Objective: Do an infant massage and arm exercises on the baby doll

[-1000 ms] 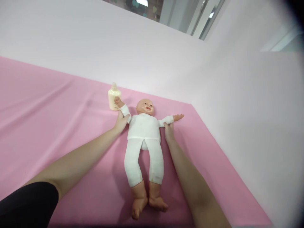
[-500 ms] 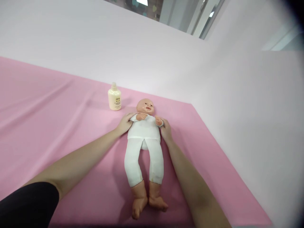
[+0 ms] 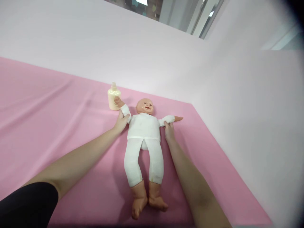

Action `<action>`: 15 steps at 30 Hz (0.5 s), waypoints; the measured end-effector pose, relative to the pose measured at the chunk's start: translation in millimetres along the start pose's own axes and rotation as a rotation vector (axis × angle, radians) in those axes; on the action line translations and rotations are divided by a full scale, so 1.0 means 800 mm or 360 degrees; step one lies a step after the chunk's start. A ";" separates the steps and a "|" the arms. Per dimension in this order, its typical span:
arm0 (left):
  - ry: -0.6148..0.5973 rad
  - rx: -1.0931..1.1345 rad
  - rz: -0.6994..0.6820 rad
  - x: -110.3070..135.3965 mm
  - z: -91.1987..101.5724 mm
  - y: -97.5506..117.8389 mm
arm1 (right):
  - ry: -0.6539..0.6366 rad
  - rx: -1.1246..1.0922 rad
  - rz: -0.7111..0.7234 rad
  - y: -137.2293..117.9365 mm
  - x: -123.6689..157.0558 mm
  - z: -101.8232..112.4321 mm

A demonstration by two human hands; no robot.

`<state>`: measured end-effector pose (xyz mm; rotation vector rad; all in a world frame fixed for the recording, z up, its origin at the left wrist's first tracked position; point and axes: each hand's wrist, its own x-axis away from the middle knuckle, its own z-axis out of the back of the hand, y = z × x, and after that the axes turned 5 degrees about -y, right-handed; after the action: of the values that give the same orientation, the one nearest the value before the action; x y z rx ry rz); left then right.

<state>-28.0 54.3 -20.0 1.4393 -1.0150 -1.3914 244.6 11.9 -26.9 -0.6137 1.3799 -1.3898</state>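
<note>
A baby doll with a white cloth body lies on its back, head away from me and bare feet toward me. My left hand is closed around the doll's arm on the left, which is bent outward and up. On the other side, my right hand grips the doll's right-hand-side arm from below, and that arm stretches out sideways. Behind the doll's raised hand stands a cream bottle with a pale cap, its label partly covered by that hand.
A pink cover with a few creases spreads under the doll. White walls rise behind it and on the right. A window shows at the top.
Both doll arms have swung from folded over the chest to spread outward, with my hands holding them. The doll's body and the bottle stay in place.
</note>
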 end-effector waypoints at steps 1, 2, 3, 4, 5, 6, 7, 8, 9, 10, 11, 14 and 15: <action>-0.0042 -0.0057 -0.0016 0.001 0.000 0.002 | -0.0017 -0.0003 -0.0030 -0.003 0.001 -0.001; -0.0109 -0.0129 -0.0049 0.002 0.000 0.004 | -0.0038 -0.0006 -0.0053 -0.007 0.003 -0.002; -0.0197 -0.0217 -0.0102 0.004 0.000 0.006 | -0.0059 -0.0008 -0.0061 -0.012 0.005 -0.003; -0.0298 -0.0316 -0.0174 0.005 0.000 0.008 | -0.0083 -0.0011 -0.0055 -0.016 0.006 -0.005; -0.0396 -0.0414 -0.0263 0.006 0.000 0.010 | -0.0114 -0.0009 -0.0026 -0.020 0.008 -0.006; -0.0477 -0.0499 -0.0352 0.007 -0.001 0.012 | -0.0150 0.0003 0.0035 -0.023 0.010 -0.008; -0.0528 -0.0552 -0.0424 0.008 -0.001 0.014 | -0.0196 0.0029 0.0118 -0.025 0.011 -0.010; -0.0549 -0.0568 -0.0463 0.008 -0.001 0.015 | -0.0242 0.0062 0.0215 -0.026 0.012 -0.011; -0.0547 -0.0543 -0.0466 0.009 -0.001 0.015 | -0.0275 0.0095 0.0309 -0.026 0.013 -0.012; -0.0523 -0.0491 -0.0434 0.009 -0.001 0.016 | -0.0290 0.0117 0.0378 -0.025 0.013 -0.013; -0.0488 -0.0434 -0.0378 0.009 -0.001 0.016 | -0.0285 0.0120 0.0399 -0.025 0.013 -0.013; -0.0341 -0.0336 -0.0202 0.009 -0.001 0.015 | -0.0205 0.0045 0.0194 -0.023 0.012 -0.012; -0.0282 -0.0321 -0.0162 0.008 -0.001 0.014 | -0.0173 0.0027 0.0093 -0.024 0.011 -0.011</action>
<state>-26.9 44.8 -11.5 1.2505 -0.8913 -1.6695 227.8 3.9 -13.9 -0.6240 1.2886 -1.3014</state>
